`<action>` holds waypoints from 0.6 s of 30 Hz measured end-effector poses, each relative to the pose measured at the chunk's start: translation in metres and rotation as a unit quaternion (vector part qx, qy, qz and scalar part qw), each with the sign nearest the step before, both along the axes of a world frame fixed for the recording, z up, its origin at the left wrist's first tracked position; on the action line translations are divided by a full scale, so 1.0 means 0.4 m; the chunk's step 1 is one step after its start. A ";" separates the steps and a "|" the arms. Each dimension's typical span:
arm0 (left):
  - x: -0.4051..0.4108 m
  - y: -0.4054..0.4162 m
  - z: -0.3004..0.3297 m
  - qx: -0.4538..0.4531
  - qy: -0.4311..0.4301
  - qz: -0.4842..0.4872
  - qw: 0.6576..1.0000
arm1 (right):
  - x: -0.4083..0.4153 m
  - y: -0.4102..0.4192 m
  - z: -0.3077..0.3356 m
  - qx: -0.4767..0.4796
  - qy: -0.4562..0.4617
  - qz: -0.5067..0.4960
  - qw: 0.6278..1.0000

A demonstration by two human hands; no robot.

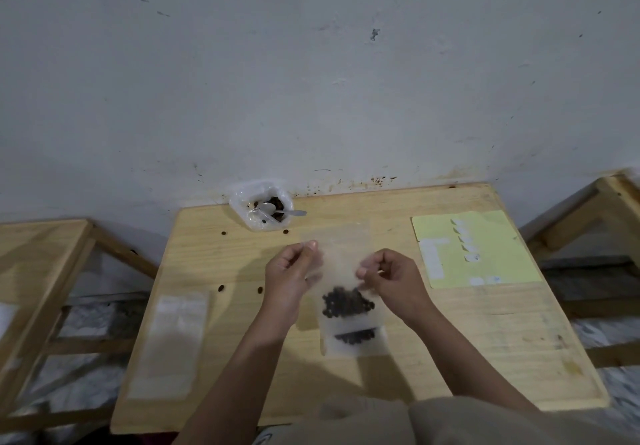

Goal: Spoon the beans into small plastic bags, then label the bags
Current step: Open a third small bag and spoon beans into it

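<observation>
At frame centre, the left hand and right hand pinch the sides of a clear plastic bag, dark beans pooled at its bottom. Judged best: keep it upright, press the mouth shut evenly.

The table is light yellow wood. The beans are dark brown. The label sheet is pale yellow. The wall is grey-white.
</observation>
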State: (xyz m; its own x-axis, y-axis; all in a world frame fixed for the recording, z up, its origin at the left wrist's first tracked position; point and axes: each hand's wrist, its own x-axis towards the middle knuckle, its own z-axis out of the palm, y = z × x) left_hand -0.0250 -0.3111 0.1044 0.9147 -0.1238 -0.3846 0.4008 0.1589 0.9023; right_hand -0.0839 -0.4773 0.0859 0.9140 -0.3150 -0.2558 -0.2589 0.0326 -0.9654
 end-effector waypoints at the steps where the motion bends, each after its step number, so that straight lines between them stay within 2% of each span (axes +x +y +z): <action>1: -0.007 0.003 -0.022 0.046 0.001 -0.026 0.999 | -0.009 -0.002 -0.018 -0.002 0.019 -0.015 1.000; 5: -0.054 -0.003 -0.120 0.234 -0.010 -0.110 0.966 | -0.037 -0.010 -0.081 -0.021 0.081 -0.067 0.994; 9: -0.099 -0.033 -0.175 0.327 -0.076 -0.154 0.929 | -0.054 -0.009 -0.118 -0.189 0.141 -0.075 0.969; 13: -0.107 -0.032 -0.195 0.372 -0.103 -0.186 0.903 | -0.064 -0.010 -0.150 -0.268 0.149 -0.037 0.951; 18: -0.085 0.004 -0.162 0.362 -0.130 -0.158 0.909 | -0.065 0.019 -0.142 -0.340 0.107 -0.074 0.931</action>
State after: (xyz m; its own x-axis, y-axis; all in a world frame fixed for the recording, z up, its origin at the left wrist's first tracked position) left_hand -0.0591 -0.3096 0.0394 0.9490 -0.1974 -0.2458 0.0809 -0.6009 0.7952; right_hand -0.1099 -0.4695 0.0292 0.7987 -0.5890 -0.1235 -0.4895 -0.5165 -0.7025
